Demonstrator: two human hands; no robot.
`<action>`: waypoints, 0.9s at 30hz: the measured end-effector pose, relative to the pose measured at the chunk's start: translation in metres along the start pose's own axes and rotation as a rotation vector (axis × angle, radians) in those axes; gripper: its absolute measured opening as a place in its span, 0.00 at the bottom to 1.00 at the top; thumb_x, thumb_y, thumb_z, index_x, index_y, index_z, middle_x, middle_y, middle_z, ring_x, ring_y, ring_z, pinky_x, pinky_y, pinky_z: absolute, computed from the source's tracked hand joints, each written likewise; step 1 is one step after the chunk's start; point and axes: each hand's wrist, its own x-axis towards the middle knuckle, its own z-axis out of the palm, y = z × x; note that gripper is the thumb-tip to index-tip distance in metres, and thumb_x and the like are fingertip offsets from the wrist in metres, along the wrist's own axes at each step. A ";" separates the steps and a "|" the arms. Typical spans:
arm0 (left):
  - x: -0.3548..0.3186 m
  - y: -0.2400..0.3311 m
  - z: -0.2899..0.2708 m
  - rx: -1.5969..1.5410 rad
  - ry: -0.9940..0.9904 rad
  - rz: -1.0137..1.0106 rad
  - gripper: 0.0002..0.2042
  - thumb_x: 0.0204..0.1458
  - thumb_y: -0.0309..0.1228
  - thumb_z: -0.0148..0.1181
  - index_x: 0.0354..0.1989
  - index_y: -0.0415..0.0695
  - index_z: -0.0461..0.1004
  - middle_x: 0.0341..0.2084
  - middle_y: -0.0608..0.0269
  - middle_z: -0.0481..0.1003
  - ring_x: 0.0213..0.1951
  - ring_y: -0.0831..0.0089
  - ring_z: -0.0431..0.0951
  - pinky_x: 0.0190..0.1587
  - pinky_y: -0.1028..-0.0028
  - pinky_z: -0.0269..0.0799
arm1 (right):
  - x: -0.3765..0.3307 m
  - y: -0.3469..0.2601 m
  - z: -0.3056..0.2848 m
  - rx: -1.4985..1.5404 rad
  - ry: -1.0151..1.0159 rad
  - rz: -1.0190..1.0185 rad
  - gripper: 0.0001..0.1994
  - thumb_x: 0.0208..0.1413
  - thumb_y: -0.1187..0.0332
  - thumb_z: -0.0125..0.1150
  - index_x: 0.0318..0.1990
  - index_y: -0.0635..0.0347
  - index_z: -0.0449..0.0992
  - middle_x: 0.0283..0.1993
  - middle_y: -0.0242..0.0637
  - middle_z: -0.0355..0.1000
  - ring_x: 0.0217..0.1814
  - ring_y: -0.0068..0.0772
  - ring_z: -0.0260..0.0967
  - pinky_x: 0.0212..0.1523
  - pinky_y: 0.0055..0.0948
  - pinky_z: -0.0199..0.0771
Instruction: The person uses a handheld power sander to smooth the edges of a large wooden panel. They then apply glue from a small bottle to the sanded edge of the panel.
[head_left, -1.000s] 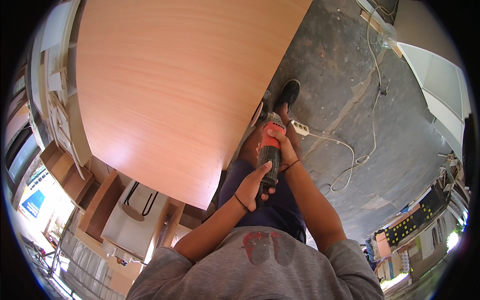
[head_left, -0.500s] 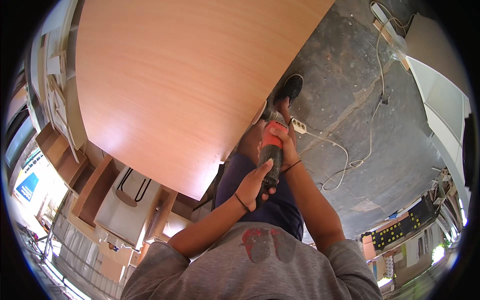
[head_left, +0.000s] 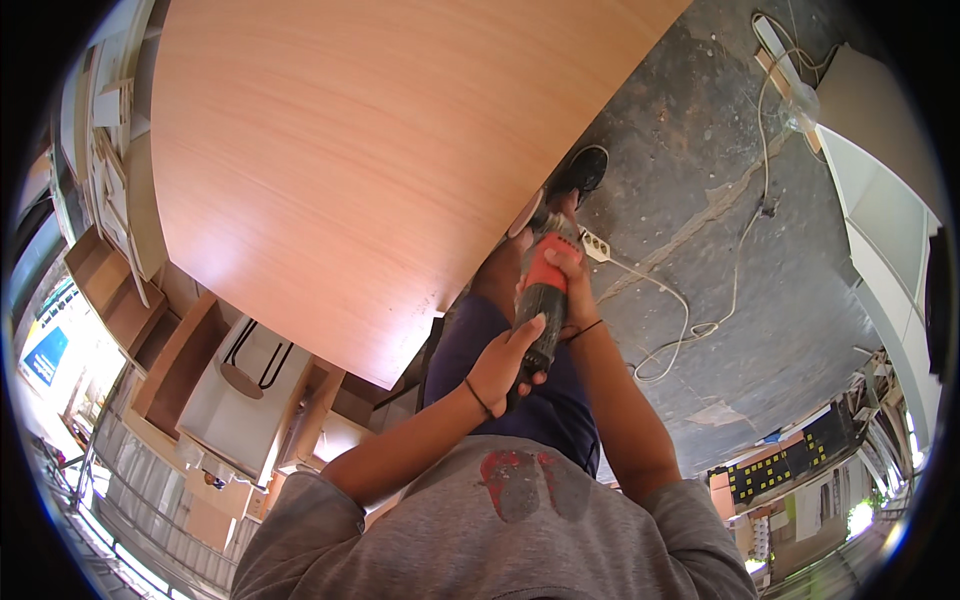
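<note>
Beside the right edge of a wood-grain panel (head_left: 360, 150), a red-and-black angle grinder (head_left: 545, 300) is held in two closed grips: the right hand (head_left: 574, 277) wraps the red front section, while the left hand (head_left: 498, 372) curls round the black rear end. Compared with a second ago, the panel's near corner has slid left and upward in the view, yet both grips look the same; likely the person's head or stance turned, leaving the work at that same edge. The grinder's front now looks more blurred, perhaps from shaking or a small shift. Its round disc (head_left: 524, 214) sits right by the edge; whether they touch, I cannot tell. Past the edge, a dark shoe (head_left: 590, 170) rests on the concrete floor (head_left: 700, 160), which runs right toward a white panelled unit (head_left: 870, 210). A power strip (head_left: 595, 245) shows just beside the grinder's front, and its pale cord (head_left: 640, 272) loops across that side; leftward, the panel bounds the tool's room.
</note>
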 end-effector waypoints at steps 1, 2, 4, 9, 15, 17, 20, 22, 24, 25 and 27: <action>-0.003 -0.004 -0.004 -0.013 0.012 -0.022 0.22 0.54 0.54 0.49 0.37 0.43 0.65 0.24 0.62 0.69 0.18 0.80 0.68 0.11 0.86 0.58 | -0.001 0.009 0.000 0.026 0.039 0.028 0.21 0.44 0.54 0.61 0.37 0.61 0.66 0.27 0.40 0.68 0.28 0.36 0.70 0.28 0.36 0.75; -0.006 -0.008 -0.008 -0.026 0.026 -0.044 0.22 0.54 0.53 0.49 0.37 0.43 0.65 0.24 0.62 0.69 0.18 0.80 0.68 0.11 0.86 0.58 | 0.001 0.017 -0.001 0.053 0.078 0.056 0.20 0.44 0.54 0.61 0.37 0.60 0.66 0.26 0.40 0.68 0.28 0.36 0.70 0.28 0.35 0.75; -0.011 -0.013 -0.008 -0.052 0.054 -0.047 0.22 0.54 0.53 0.50 0.35 0.42 0.66 0.22 0.63 0.69 0.17 0.81 0.68 0.11 0.85 0.57 | 0.008 0.030 -0.013 0.070 0.062 0.085 0.19 0.44 0.55 0.61 0.37 0.58 0.66 0.26 0.40 0.68 0.28 0.36 0.70 0.28 0.35 0.75; -0.009 -0.015 -0.009 -0.103 0.110 -0.053 0.23 0.53 0.53 0.51 0.34 0.41 0.66 0.21 0.64 0.69 0.16 0.81 0.67 0.10 0.86 0.56 | 0.017 0.037 -0.021 0.067 -0.006 0.085 0.19 0.44 0.55 0.62 0.37 0.58 0.66 0.26 0.40 0.68 0.28 0.35 0.70 0.28 0.34 0.75; 0.006 -0.001 0.003 -0.047 0.051 -0.046 0.23 0.53 0.54 0.51 0.39 0.44 0.65 0.25 0.62 0.69 0.18 0.79 0.68 0.12 0.86 0.57 | 0.012 0.002 -0.012 0.035 0.012 0.050 0.23 0.43 0.54 0.62 0.41 0.61 0.65 0.30 0.42 0.68 0.29 0.36 0.71 0.29 0.37 0.75; 0.008 0.006 0.010 -0.040 0.035 -0.017 0.23 0.53 0.54 0.51 0.39 0.44 0.66 0.25 0.62 0.69 0.19 0.80 0.68 0.12 0.86 0.57 | 0.012 -0.010 -0.010 0.036 0.001 0.041 0.23 0.43 0.54 0.62 0.40 0.61 0.65 0.29 0.42 0.68 0.28 0.36 0.70 0.28 0.37 0.75; 0.013 0.014 0.021 -0.010 0.008 0.012 0.23 0.53 0.54 0.51 0.38 0.44 0.66 0.25 0.62 0.69 0.19 0.80 0.68 0.12 0.86 0.57 | 0.017 -0.028 -0.012 -0.009 -0.011 -0.047 0.22 0.43 0.54 0.61 0.39 0.62 0.65 0.27 0.42 0.68 0.26 0.36 0.70 0.26 0.35 0.75; 0.016 0.022 0.030 0.007 -0.004 0.027 0.23 0.53 0.54 0.51 0.38 0.44 0.66 0.25 0.62 0.69 0.19 0.80 0.68 0.12 0.86 0.57 | 0.018 -0.039 -0.013 -0.054 -0.012 -0.127 0.22 0.43 0.54 0.61 0.39 0.63 0.65 0.27 0.42 0.68 0.26 0.36 0.70 0.26 0.35 0.75; 0.021 0.030 0.036 0.020 -0.010 0.043 0.23 0.52 0.54 0.51 0.38 0.44 0.66 0.25 0.62 0.69 0.19 0.80 0.68 0.12 0.87 0.57 | 0.005 -0.056 0.005 -0.071 0.000 -0.124 0.22 0.42 0.54 0.62 0.38 0.62 0.66 0.26 0.42 0.68 0.25 0.36 0.70 0.25 0.34 0.75; 0.023 0.036 0.040 0.009 -0.024 0.049 0.23 0.52 0.55 0.51 0.39 0.45 0.66 0.25 0.62 0.69 0.19 0.80 0.68 0.12 0.87 0.57 | 0.006 -0.063 0.006 -0.070 -0.003 -0.128 0.22 0.42 0.54 0.62 0.38 0.62 0.66 0.26 0.42 0.68 0.25 0.36 0.70 0.25 0.34 0.75; 0.028 0.048 0.051 0.006 -0.040 0.056 0.23 0.52 0.55 0.51 0.39 0.45 0.66 0.25 0.63 0.69 0.19 0.80 0.68 0.12 0.87 0.57 | 0.008 -0.079 0.008 -0.056 -0.005 -0.118 0.26 0.40 0.53 0.64 0.40 0.64 0.64 0.27 0.41 0.67 0.28 0.36 0.70 0.28 0.34 0.75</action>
